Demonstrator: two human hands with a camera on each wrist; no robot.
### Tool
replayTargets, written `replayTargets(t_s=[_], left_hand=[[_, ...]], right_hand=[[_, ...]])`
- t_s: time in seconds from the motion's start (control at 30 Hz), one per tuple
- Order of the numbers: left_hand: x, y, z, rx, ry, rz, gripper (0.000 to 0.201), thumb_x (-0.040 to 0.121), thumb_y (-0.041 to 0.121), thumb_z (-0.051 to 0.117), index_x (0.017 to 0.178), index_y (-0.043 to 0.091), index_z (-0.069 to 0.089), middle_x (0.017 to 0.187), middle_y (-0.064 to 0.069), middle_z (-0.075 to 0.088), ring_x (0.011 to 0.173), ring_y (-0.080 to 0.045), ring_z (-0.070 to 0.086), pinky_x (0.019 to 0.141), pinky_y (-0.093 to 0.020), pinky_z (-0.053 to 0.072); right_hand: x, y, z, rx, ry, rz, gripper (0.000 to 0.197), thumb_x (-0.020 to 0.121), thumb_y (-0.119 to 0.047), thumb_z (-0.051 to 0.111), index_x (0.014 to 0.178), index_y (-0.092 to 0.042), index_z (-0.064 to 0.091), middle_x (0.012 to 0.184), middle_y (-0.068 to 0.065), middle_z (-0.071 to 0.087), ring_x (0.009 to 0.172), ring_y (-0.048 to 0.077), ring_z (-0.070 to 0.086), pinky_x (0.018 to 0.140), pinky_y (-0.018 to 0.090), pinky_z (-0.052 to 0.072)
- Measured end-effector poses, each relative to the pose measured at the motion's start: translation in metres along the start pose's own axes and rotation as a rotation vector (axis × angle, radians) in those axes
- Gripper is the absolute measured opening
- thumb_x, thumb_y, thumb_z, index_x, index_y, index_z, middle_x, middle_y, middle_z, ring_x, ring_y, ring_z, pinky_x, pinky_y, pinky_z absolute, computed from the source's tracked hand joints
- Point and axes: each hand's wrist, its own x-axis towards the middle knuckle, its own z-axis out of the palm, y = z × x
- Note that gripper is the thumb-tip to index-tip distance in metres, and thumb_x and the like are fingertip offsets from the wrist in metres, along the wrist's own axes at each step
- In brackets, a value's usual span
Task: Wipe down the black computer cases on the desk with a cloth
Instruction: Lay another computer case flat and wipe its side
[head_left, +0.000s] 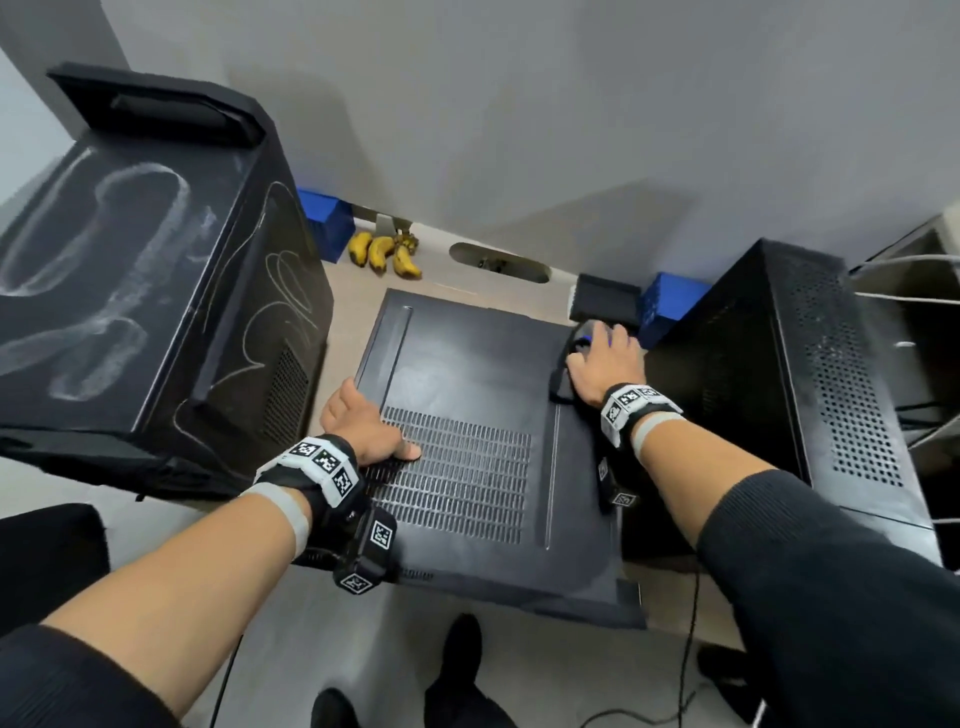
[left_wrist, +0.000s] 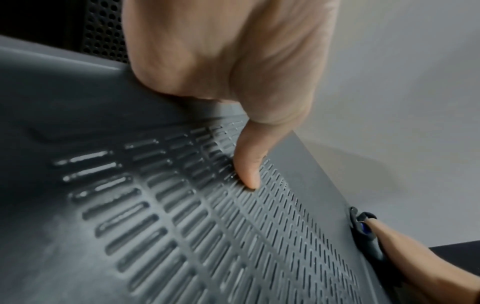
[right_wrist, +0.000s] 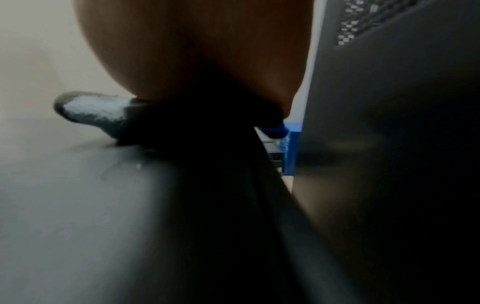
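A flat black computer case (head_left: 467, 364) lies on its side in the middle of the desk, slotted vent grille up. My left hand (head_left: 363, 421) grips its left edge, thumb (left_wrist: 249, 164) pressed on the grille (left_wrist: 182, 216) and fingers curled over the rim. At the case's far right corner my right hand (head_left: 602, 358) lies flat on a dark cloth (head_left: 560, 387) with a blue bit, pressing it onto the panel. The cloth's (right_wrist: 182, 123) dusty whitish end sticks out left of the palm. A tall case (head_left: 130, 286) smeared with white dust stands left, and a perforated case (head_left: 779, 374) stands right.
Bananas (head_left: 387, 254) and a blue box (head_left: 330, 221) lie by the back wall. A small black box (head_left: 605, 304) and another blue box (head_left: 670, 306) sit behind my right hand. Cables (head_left: 909, 291) run at far right. A black chair (head_left: 47, 551) is at lower left.
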Motion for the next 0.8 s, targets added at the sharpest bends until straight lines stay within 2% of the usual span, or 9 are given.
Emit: replayTargets(t_s=[0.1,0.2,0.33,0.47,0.53,0.6,0.67,0.73,0.8], left_hand=[[0.003,-0.001,0.002,-0.002,0.006,0.007,0.141,0.064,0.03,0.094,0.158,0.007,-0.009,0.165,-0.016,0.004,0.153,-0.033,0.005,0.125,-0.044,0.01],[0.004,-0.001,0.002,0.038,0.007,0.009,0.142,0.064,0.033,0.093,0.157,0.005,-0.011,0.165,-0.018,0.004,0.153,-0.033,0.005,0.125,-0.044,0.011],[0.0,-0.001,0.001,0.032,0.021,0.044,0.141,0.065,0.035,0.093,0.157,0.003,-0.01,0.165,-0.018,0.006,0.153,-0.033,0.006,0.125,-0.043,0.011],[0.004,-0.006,-0.009,-0.13,-0.013,0.068,0.122,0.068,0.019,0.09,0.156,0.002,0.008,0.16,-0.02,0.024,0.147,-0.035,0.025,0.121,-0.045,0.024],[0.0,-0.011,-0.015,-0.287,-0.026,0.091,0.099,0.074,0.008,0.083,0.151,0.0,0.021,0.154,-0.021,0.035,0.14,-0.036,0.036,0.116,-0.043,0.032],[-0.004,-0.019,-0.018,-0.366,-0.024,0.099,0.072,0.081,0.004,0.074,0.141,-0.003,0.036,0.145,-0.022,0.046,0.132,-0.036,0.046,0.109,-0.04,0.038],[-0.012,-0.033,-0.018,-0.372,-0.043,0.078,0.044,0.086,0.008,0.069,0.124,-0.005,0.051,0.13,-0.021,0.058,0.123,-0.037,0.055,0.1,-0.038,0.045],[-0.016,-0.05,-0.016,-0.403,-0.064,0.069,0.04,0.091,0.013,0.066,0.125,-0.007,0.055,0.129,-0.02,0.061,0.118,-0.035,0.06,0.093,-0.033,0.05],[-0.025,-0.061,-0.014,-0.47,-0.059,0.073,0.036,0.096,0.016,0.062,0.129,0.004,0.053,0.128,-0.009,0.059,0.117,-0.027,0.057,0.086,-0.019,0.049]], right_hand=[[-0.002,-0.007,0.001,0.003,-0.026,0.095,0.062,0.087,-0.038,0.043,0.142,-0.014,0.034,0.152,0.018,0.03,0.138,0.042,0.028,0.113,0.051,0.026],[-0.027,-0.026,0.003,-0.129,-0.058,-0.14,0.069,0.085,-0.039,0.041,0.151,-0.022,0.027,0.16,0.011,0.02,0.145,0.037,0.017,0.115,0.053,0.022],[-0.091,-0.074,0.009,-0.103,-0.198,-0.423,0.073,0.092,-0.031,0.047,0.158,-0.024,0.017,0.167,0.006,0.004,0.152,0.034,0.004,0.12,0.055,0.011],[-0.152,-0.098,0.008,-0.011,-0.237,-0.67,0.068,0.087,-0.015,0.053,0.153,-0.019,0.035,0.164,0.01,0.021,0.149,0.034,0.017,0.117,0.052,0.02],[-0.178,-0.101,0.003,0.13,-0.287,-0.725,0.062,0.085,-0.008,0.052,0.146,-0.017,0.048,0.16,0.009,0.034,0.148,0.029,0.027,0.121,0.042,0.02],[-0.196,-0.105,-0.002,0.288,-0.326,-0.663,0.053,0.083,-0.011,0.049,0.133,-0.021,0.063,0.146,0.003,0.055,0.136,0.023,0.047,0.117,0.034,0.032],[-0.204,-0.109,-0.012,0.43,-0.347,-0.55,0.044,0.082,-0.013,0.048,0.119,-0.021,0.071,0.122,0.002,0.071,0.114,0.022,0.062,0.102,0.029,0.045],[-0.2,-0.117,-0.022,0.641,-0.406,-0.448,0.037,0.087,-0.005,0.048,0.113,-0.017,0.071,0.112,0.008,0.072,0.102,0.025,0.064,0.095,0.031,0.047],[-0.192,-0.12,-0.032,0.901,-0.451,-0.298,0.035,0.09,0.002,0.045,0.115,-0.011,0.067,0.109,0.007,0.068,0.094,0.018,0.063,0.09,0.03,0.048]])
